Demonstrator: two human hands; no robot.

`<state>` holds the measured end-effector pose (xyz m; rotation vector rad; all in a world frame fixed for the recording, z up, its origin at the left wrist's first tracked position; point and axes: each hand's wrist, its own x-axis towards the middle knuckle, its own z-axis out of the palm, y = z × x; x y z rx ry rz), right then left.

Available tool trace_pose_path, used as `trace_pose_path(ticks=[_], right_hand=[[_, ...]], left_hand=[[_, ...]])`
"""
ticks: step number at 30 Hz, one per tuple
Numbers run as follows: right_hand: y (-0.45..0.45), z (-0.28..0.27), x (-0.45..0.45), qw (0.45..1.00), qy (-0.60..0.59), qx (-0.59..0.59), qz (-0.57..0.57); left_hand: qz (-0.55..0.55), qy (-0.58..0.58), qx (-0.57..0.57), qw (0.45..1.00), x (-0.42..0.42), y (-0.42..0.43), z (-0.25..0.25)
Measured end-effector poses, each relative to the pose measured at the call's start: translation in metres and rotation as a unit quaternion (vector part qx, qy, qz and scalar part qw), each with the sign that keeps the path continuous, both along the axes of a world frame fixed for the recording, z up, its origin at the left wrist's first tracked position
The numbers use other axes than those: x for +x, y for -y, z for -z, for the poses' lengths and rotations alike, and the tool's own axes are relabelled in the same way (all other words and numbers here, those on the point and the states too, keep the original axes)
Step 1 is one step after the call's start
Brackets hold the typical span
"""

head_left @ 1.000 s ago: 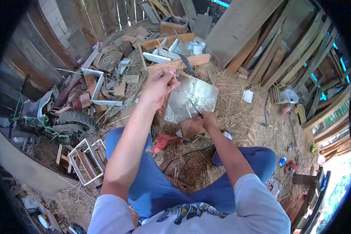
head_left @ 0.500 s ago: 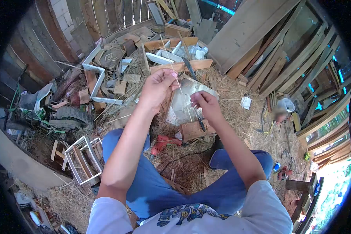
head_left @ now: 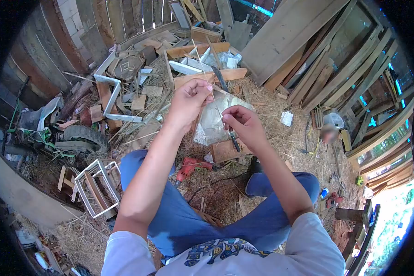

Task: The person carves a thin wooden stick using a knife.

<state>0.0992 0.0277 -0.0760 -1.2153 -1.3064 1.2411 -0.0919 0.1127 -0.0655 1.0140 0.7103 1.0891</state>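
Note:
A thin light strip of wood [head_left: 198, 57] runs slantwise between my hands, above a square metal-looking board [head_left: 218, 120]. My left hand [head_left: 192, 100] pinches the strip between thumb and fingers, its upper end sticking out beyond. Lower down, my right hand [head_left: 244, 125] has its thumb and fingers closed on the same strip. Just below my right hand, a dark-handled tool [head_left: 235, 141] lies on a brown wooden block [head_left: 225, 151] at the board's near edge.
A red power tool [head_left: 188, 169] lies between my legs. White-edged frame pieces [head_left: 115, 94] and scrap wood are at the left, near a wheel [head_left: 83, 139]. A small wooden frame [head_left: 98, 187] stands lower left. Planks [head_left: 336, 78] lean at the right.
The dark-handled tool, earlier in my right hand, was let go onto the block. My right hand has moved up and closed on the strip. My left hand has stayed nearly in place.

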Motion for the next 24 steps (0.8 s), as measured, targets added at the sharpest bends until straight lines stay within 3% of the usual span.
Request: trace_pose_path(ticks=[8,11,16,18,19,21,22,23,24], right_hand=[[-0.008,0.026,0.013,1.000,-0.002,-0.012,-0.003],[-0.009,0.050,0.030,0.998,0.061,0.007,0.006],[-0.011,0.081,0.057,0.985,0.168,0.023,-0.021],[-0.011,0.097,0.064,0.994,0.107,-0.017,0.029],[-0.012,0.112,0.068,0.995,0.048,-0.051,0.072],[-0.012,0.163,0.087,0.990,0.054,-0.072,0.109],[-0.007,0.184,0.091,0.954,0.258,-0.101,0.117],[-0.003,0.194,0.094,0.875,0.451,-0.127,0.121],[0.005,0.191,0.088,0.877,0.446,-0.127,0.126]], left_hand=[[0.017,-0.030,0.036,0.999,0.013,-0.006,0.021],[-0.039,-0.032,0.097,0.994,0.016,-0.011,0.021],[-0.024,-0.069,0.082,0.994,0.020,-0.014,0.031],[-0.020,-0.085,0.078,0.993,0.027,-0.011,0.049],[-0.023,-0.157,0.125,0.979,0.031,-0.010,0.064],[-0.022,-0.231,0.182,0.956,0.037,-0.006,0.073],[-0.019,-0.281,0.200,0.938,0.042,0.007,0.073],[-0.017,-0.330,0.220,0.918,0.047,0.016,0.076],[-0.028,-0.339,0.261,0.903,0.053,0.018,0.094]])
